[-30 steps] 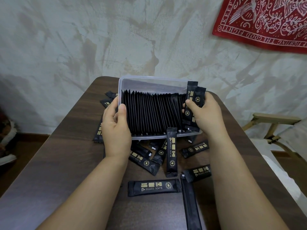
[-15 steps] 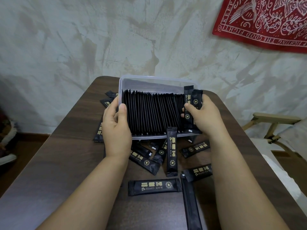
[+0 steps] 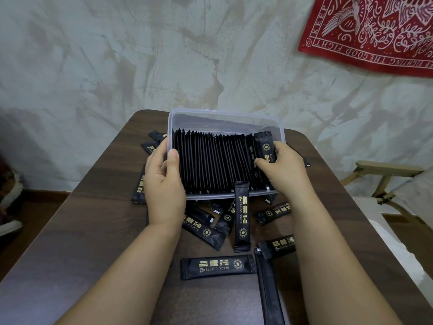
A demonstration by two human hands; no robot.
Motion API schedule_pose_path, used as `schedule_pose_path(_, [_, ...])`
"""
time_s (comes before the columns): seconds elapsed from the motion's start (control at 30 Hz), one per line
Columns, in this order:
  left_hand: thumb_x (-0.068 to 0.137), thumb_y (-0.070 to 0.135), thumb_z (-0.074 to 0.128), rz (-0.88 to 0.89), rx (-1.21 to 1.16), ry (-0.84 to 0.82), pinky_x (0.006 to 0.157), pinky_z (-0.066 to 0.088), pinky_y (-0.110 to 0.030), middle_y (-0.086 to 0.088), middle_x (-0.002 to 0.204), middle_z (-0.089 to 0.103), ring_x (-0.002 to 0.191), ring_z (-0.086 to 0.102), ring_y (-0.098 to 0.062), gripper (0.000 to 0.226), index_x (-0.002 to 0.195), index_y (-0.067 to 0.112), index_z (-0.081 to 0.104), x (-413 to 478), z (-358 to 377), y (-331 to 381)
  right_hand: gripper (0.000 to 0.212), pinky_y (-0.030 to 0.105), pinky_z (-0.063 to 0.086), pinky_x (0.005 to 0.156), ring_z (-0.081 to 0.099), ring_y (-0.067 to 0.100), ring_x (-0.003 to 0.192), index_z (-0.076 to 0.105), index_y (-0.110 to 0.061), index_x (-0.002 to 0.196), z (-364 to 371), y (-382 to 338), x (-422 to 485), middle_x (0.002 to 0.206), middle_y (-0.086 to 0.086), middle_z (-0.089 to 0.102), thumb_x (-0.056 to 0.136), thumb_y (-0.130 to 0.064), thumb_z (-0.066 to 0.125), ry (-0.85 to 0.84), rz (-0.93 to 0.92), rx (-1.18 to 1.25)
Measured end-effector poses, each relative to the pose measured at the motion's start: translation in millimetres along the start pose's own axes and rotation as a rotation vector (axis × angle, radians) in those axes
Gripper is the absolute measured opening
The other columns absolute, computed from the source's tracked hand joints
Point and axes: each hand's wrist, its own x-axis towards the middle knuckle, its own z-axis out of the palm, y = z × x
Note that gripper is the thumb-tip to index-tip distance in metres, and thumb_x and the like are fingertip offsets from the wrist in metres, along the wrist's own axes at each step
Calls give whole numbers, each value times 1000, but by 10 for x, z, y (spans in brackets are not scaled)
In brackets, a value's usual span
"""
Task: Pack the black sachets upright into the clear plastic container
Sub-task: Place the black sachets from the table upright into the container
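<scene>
Where the dark wooden table lies nearest, loose black sachets with gold print lie flat and scattered. One leaning sachet rests against the front wall of the clear rectangular plastic container. The left hand has its grip closed on the container's left wall, thumb over the rim. The right hand has its grip pinching one black sachet, upright inside the container at the right end of the packed upright row. Behind, a red printed cloth hangs on the mottled plaster wall.
</scene>
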Motion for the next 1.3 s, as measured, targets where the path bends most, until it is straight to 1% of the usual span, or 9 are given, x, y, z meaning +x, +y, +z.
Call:
schedule_pose_path(0.13, [103,17,45,1,-15,8,90,44,-9,4,132,59,103,58,16,29,116,40,56,1,4,-6,31,4,36,58,52,4,80,58,-13,117,12,-19,-29,96,-8,60,87,-12,64,65,-27,-4])
schedule_pose_path(0.3, [103,16,45,4,-16,16,88,43,-5,4,132,58,101,57,19,29,116,39,55,-6,7,2,11,22,33,71,54,13,89,55,-19,102,-34,-15,-36,86,-9,59,91,-19,58,21,13,86])
schedule_pose_path(0.47, [103,17,46,4,3,12,88,41,-3,7,130,58,100,55,22,29,113,43,54,-11,15,15,10,12,33,56,53,-2,70,50,-16,100,-36,-15,-47,80,-12,54,92,-15,57,35,-15,44])
schedule_pose_path(0.6, [103,17,45,5,0,12,88,41,-3,8,131,57,101,54,23,28,116,41,54,-16,6,17,17,3,34,55,47,-2,68,57,-16,106,11,11,-61,77,-17,52,90,-16,61,40,-28,6])
schedule_pose_path(0.7, [103,19,46,6,1,7,101,43,-16,6,133,58,111,56,13,29,115,43,55,-6,-4,-6,23,10,34,57,49,-1,70,60,-13,112,18,10,-68,77,-16,54,90,-17,61,52,-36,-30])
schedule_pose_path(0.87, [103,18,46,2,-5,14,100,44,-15,4,134,58,115,56,8,28,120,38,56,3,0,-24,27,16,31,64,52,9,82,62,-11,114,23,2,-72,97,1,66,88,-16,63,120,-45,-74])
schedule_pose_path(1.0, [103,18,46,-4,-14,17,92,44,-7,5,132,59,107,57,15,27,119,37,55,4,4,-13,12,22,31,52,46,9,60,60,-11,100,29,5,-81,74,0,57,89,-16,61,125,-56,-106])
schedule_pose_path(1.1, [103,18,46,-1,-14,11,91,44,-6,4,132,59,106,58,15,27,120,36,56,1,2,-17,12,11,33,47,39,6,53,49,-11,85,-5,-2,-83,62,-3,43,91,-17,58,136,-47,-110])
schedule_pose_path(1.3, [104,18,45,10,-3,8,90,44,-7,5,132,58,105,57,17,28,116,41,56,-2,1,-12,16,24,25,55,47,15,73,56,-7,105,-44,-18,-78,83,2,55,95,-19,51,88,-11,-56])
